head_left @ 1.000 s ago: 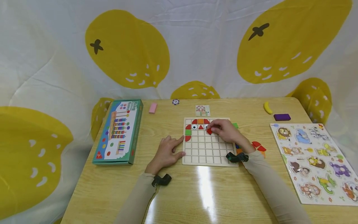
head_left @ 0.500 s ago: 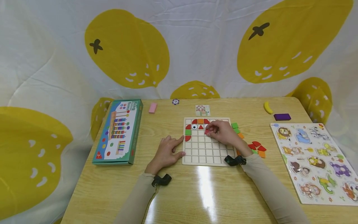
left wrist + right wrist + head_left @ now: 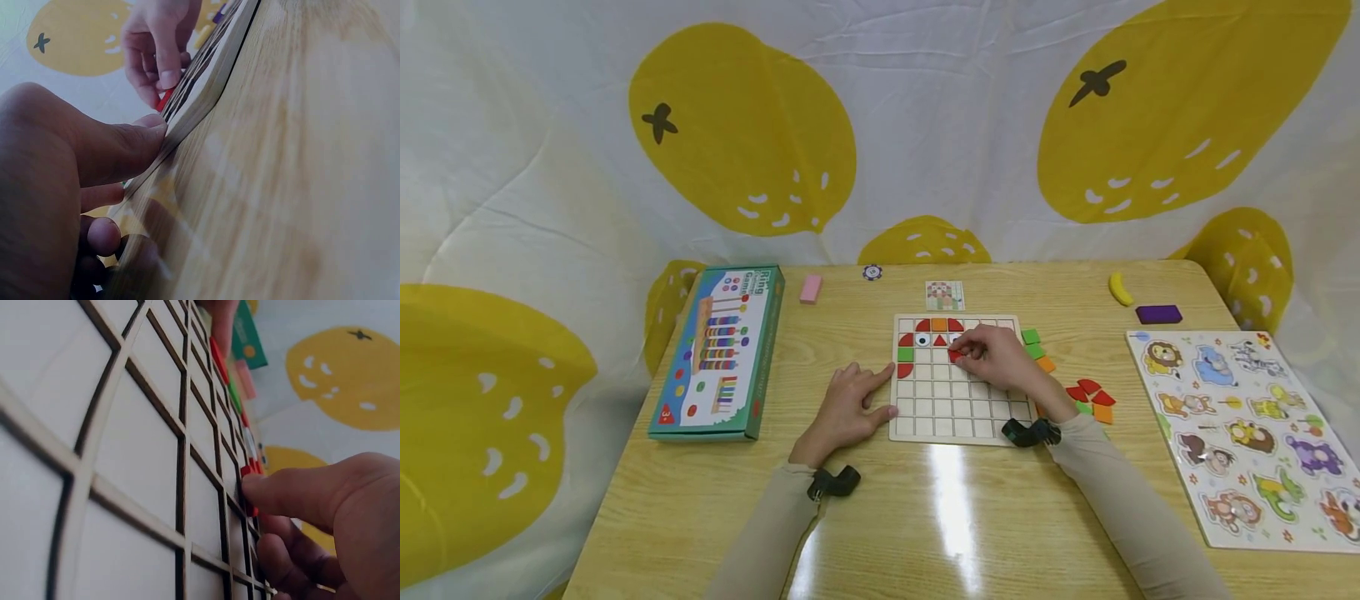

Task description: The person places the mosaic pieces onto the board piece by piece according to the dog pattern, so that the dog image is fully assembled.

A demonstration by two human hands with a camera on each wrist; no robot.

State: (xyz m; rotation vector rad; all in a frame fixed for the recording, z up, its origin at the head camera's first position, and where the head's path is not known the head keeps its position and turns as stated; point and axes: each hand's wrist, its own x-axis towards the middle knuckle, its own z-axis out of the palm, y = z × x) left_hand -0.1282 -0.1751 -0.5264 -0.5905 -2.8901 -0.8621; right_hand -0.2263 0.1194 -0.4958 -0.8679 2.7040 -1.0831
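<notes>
A wooden grid board (image 3: 934, 408) lies on the table. My left hand (image 3: 847, 406) is at its left edge, forefinger and thumb stretched out, the thumb (image 3: 140, 140) on the edge in the left wrist view. Between thumb and fingers my right hand (image 3: 996, 354) pinches a red tile (image 3: 250, 509) at a cell in the board's upper part. The tile is mostly covered by the fingertips. Red, green and orange tiles fill several upper left cells, among them a green square (image 3: 905, 355), an eye tile (image 3: 922, 340) and a red triangle (image 3: 940, 341).
Loose green tiles (image 3: 1033, 352) and red tiles (image 3: 1088, 388) lie right of the board. A small pattern card (image 3: 944, 296) is behind it. A ring game box (image 3: 718, 354) stands left; an animal puzzle (image 3: 1243, 442), purple block (image 3: 1159, 314) and toy banana (image 3: 1120, 288) lie right.
My right hand has shifted slightly left with the red tile, and its wrist has uncovered loose tiles at the right. The left hand stays at the board's edge.
</notes>
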